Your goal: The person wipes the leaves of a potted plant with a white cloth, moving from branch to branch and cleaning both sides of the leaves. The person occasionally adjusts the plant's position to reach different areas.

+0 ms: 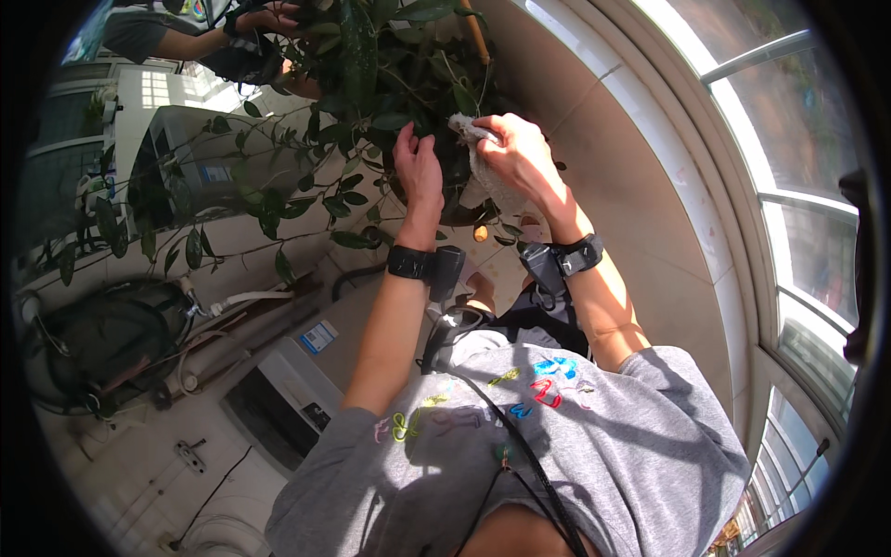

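A leafy potted plant (390,83) with long trailing stems fills the top middle of the view. My right hand (518,150) grips a pale, textured cloth (487,174) that hangs down beside the dark leaves. To its left, my left hand (420,167) is raised at the foliage, fingers loosely curled; whether they touch a leaf I cannot tell. Both wrists carry black straps with small dark devices. Behind the leaves the plant's pot is mostly hidden.
White-framed windows (766,195) and a sill curve along the right. A washing machine (278,404) stands at lower left, near a tap (198,303) and pipes. A mirror (209,167) at upper left reflects a person. An orange-brown pole (475,31) rises among the leaves.
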